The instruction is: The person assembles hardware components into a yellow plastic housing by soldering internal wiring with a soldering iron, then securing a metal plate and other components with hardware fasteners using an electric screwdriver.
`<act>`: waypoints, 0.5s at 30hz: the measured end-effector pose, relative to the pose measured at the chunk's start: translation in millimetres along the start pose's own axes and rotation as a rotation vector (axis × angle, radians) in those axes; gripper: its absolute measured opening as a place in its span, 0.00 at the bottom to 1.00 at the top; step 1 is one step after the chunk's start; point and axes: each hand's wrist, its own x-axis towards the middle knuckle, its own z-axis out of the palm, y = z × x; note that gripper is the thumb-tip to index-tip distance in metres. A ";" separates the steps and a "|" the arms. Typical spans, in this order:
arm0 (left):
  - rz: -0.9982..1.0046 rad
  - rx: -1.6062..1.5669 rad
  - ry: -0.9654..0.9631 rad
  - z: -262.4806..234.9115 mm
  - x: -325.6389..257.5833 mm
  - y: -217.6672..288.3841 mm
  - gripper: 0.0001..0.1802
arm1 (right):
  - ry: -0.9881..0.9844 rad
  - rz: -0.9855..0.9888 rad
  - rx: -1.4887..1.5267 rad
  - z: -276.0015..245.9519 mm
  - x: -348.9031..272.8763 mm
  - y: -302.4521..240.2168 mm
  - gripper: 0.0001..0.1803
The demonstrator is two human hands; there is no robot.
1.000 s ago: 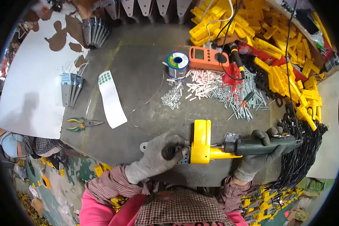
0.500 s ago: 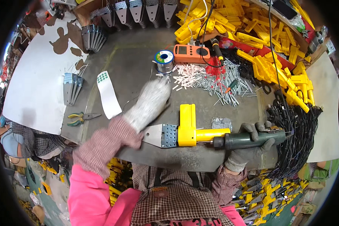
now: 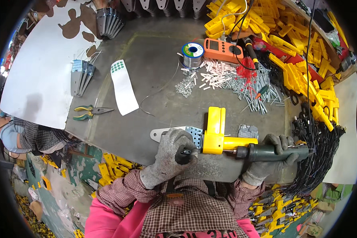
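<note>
Under both gloved hands stretches a grey metal worktable (image 3: 146,51), scuffed and cluttered. Near its front edge, the left hand (image 3: 171,152) is closed around a dark knob (image 3: 183,156) beside a perforated metal plate (image 3: 182,133), while the right hand (image 3: 272,158) is wrapped tight on the green handle of a power tool (image 3: 266,152) carrying a yellow block (image 3: 215,131). Beyond the hands lie scattered screws (image 3: 250,87), a solder spool (image 3: 192,53), an orange meter (image 3: 223,49) and heaps of yellow plastic parts (image 3: 301,51). Left of the left hand sit pliers (image 3: 90,112), a white strip (image 3: 122,86) and a white sheet (image 3: 39,75).
</note>
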 end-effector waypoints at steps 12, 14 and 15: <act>-0.072 -0.124 -0.226 -14.9 15.6 6.9 0.14 | -0.004 0.023 0.006 0.3 4.5 -8.6 0.16; -0.049 -0.157 -0.238 -15.7 18.6 4.8 0.13 | 0.061 0.000 -0.057 -8.4 1.5 -10.3 0.17; -0.107 -0.170 -0.246 -16.1 18.1 4.0 0.12 | 0.049 0.061 -0.035 6.8 -0.4 1.7 0.20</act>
